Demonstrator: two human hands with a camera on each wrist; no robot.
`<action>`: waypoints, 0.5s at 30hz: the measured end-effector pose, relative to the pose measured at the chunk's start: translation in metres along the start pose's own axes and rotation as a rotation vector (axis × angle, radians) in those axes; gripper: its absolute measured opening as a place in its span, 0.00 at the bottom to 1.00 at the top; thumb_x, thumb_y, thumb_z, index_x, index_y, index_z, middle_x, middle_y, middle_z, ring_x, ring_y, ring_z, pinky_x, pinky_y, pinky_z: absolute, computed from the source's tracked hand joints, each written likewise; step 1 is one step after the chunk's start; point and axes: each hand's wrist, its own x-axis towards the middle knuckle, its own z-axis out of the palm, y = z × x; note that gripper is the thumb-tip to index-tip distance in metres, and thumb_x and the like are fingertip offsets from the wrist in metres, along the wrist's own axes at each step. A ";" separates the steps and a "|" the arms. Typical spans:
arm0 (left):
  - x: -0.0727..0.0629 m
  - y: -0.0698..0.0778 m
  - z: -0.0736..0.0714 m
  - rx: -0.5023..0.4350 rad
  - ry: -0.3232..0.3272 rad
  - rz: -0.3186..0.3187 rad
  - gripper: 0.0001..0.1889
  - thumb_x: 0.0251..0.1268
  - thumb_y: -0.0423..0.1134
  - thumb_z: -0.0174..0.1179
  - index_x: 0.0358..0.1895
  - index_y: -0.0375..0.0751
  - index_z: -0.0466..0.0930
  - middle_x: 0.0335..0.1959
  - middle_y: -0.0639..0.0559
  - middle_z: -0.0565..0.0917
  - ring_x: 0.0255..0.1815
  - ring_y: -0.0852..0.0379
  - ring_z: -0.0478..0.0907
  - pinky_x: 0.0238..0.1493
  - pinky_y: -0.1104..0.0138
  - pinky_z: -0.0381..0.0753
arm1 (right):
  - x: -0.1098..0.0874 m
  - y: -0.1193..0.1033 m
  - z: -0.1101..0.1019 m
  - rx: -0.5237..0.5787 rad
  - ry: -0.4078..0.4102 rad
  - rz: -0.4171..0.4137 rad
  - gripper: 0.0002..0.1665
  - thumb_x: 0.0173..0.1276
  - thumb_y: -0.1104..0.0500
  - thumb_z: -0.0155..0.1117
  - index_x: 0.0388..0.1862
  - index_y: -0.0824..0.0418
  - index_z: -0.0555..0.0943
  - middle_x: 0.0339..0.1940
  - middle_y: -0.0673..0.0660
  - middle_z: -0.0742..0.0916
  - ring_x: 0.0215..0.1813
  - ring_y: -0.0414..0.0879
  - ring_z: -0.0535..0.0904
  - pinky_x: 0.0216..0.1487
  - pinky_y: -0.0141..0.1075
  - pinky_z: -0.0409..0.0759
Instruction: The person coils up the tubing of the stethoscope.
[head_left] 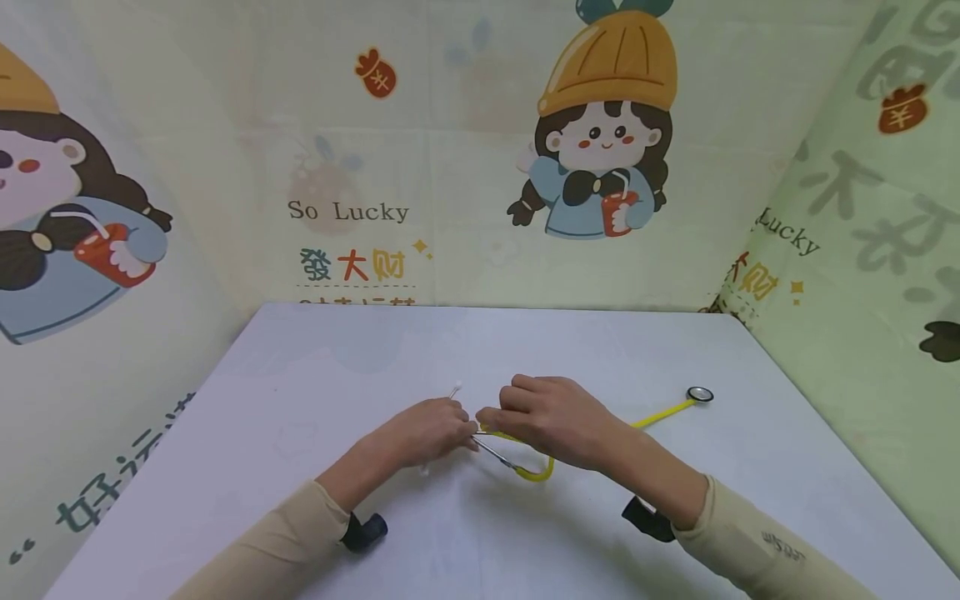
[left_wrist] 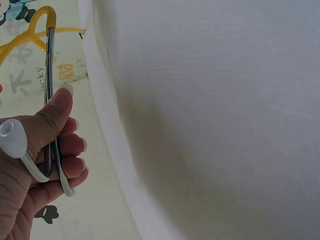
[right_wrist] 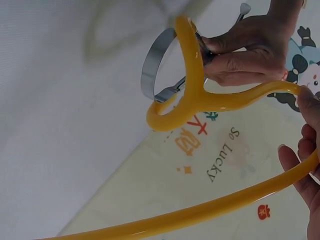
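Observation:
A stethoscope with yellow tubing (head_left: 536,476) is held between the two hands over the white table. My left hand (head_left: 431,432) grips its metal ear tubes (left_wrist: 49,65), the thumb along one side and the fingers on the other. A white ear tip (left_wrist: 13,137) sticks out near the palm. My right hand (head_left: 558,417) holds the yellow tube at a bend, to the right of the left hand. The Y-shaped fork (right_wrist: 195,100) and the curved metal spring band (right_wrist: 152,72) show between the hands. Off to the right, the round chest piece (head_left: 701,395) appears to lie on the table.
The white table (head_left: 360,358) runs back to a printed cloth wall (head_left: 465,167) with cartoon figures and lettering. More printed cloth stands on the left and right. Black wrist-worn devices (head_left: 365,532) show under both forearms.

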 end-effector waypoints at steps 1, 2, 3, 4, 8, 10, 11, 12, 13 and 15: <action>0.000 0.001 0.000 -0.001 0.000 0.002 0.13 0.63 0.42 0.71 0.25 0.44 0.79 0.19 0.59 0.80 0.25 0.63 0.73 0.30 0.76 0.69 | 0.000 0.001 0.000 0.000 0.007 0.001 0.19 0.59 0.63 0.79 0.45 0.48 0.83 0.28 0.44 0.77 0.31 0.38 0.70 0.28 0.25 0.70; 0.000 0.002 -0.001 -0.003 -0.003 0.002 0.13 0.63 0.42 0.71 0.25 0.44 0.79 0.19 0.59 0.80 0.24 0.64 0.73 0.30 0.77 0.69 | 0.001 0.002 0.001 0.002 0.012 -0.001 0.19 0.58 0.63 0.80 0.45 0.48 0.83 0.28 0.44 0.77 0.31 0.38 0.70 0.28 0.25 0.70; 0.000 0.003 -0.001 -0.006 -0.007 0.001 0.12 0.62 0.42 0.72 0.25 0.44 0.80 0.18 0.59 0.79 0.24 0.64 0.73 0.30 0.77 0.68 | 0.001 0.002 0.002 0.001 0.016 -0.004 0.19 0.58 0.63 0.80 0.45 0.48 0.83 0.28 0.44 0.77 0.31 0.38 0.70 0.27 0.25 0.70; 0.000 0.004 -0.002 -0.008 -0.012 -0.001 0.12 0.62 0.43 0.72 0.26 0.44 0.81 0.18 0.59 0.79 0.24 0.65 0.72 0.30 0.77 0.67 | 0.001 0.003 0.003 0.005 0.019 -0.005 0.20 0.57 0.64 0.80 0.45 0.48 0.83 0.28 0.44 0.77 0.31 0.38 0.70 0.27 0.25 0.70; -0.001 0.008 -0.004 -0.004 -0.026 -0.011 0.09 0.63 0.43 0.71 0.29 0.45 0.83 0.19 0.60 0.79 0.24 0.66 0.69 0.30 0.78 0.66 | 0.003 0.006 0.006 0.022 0.026 -0.007 0.22 0.55 0.65 0.81 0.45 0.47 0.84 0.28 0.44 0.78 0.31 0.38 0.71 0.27 0.24 0.69; -0.001 0.010 -0.004 0.004 -0.022 -0.004 0.08 0.64 0.43 0.71 0.31 0.46 0.83 0.20 0.61 0.80 0.24 0.67 0.68 0.31 0.78 0.66 | 0.003 0.007 0.008 0.031 0.030 -0.003 0.23 0.54 0.65 0.82 0.45 0.47 0.84 0.28 0.45 0.79 0.31 0.38 0.72 0.27 0.23 0.70; -0.001 0.010 -0.004 0.006 -0.017 0.002 0.08 0.64 0.43 0.71 0.31 0.46 0.83 0.20 0.61 0.80 0.24 0.67 0.68 0.31 0.79 0.66 | 0.004 0.008 0.008 0.035 0.033 -0.001 0.23 0.54 0.66 0.82 0.45 0.47 0.84 0.28 0.45 0.79 0.31 0.38 0.72 0.26 0.23 0.70; -0.001 0.011 -0.005 0.009 -0.007 0.012 0.08 0.64 0.43 0.71 0.32 0.45 0.84 0.21 0.61 0.81 0.25 0.66 0.68 0.31 0.79 0.66 | 0.004 0.009 0.009 0.037 0.036 0.002 0.23 0.54 0.66 0.82 0.44 0.47 0.84 0.28 0.45 0.79 0.30 0.38 0.72 0.26 0.23 0.70; -0.001 0.012 -0.005 0.017 0.003 0.022 0.08 0.64 0.43 0.71 0.32 0.45 0.84 0.21 0.61 0.81 0.25 0.66 0.69 0.32 0.79 0.67 | 0.004 0.010 0.010 0.037 0.039 0.004 0.23 0.54 0.66 0.82 0.44 0.47 0.84 0.28 0.45 0.79 0.30 0.38 0.73 0.26 0.23 0.70; -0.001 0.013 -0.007 0.029 0.025 0.042 0.08 0.63 0.44 0.72 0.34 0.45 0.85 0.21 0.61 0.81 0.25 0.66 0.69 0.32 0.79 0.68 | 0.003 0.012 0.012 0.042 0.045 0.012 0.23 0.53 0.66 0.82 0.44 0.47 0.84 0.27 0.45 0.79 0.30 0.38 0.73 0.25 0.22 0.69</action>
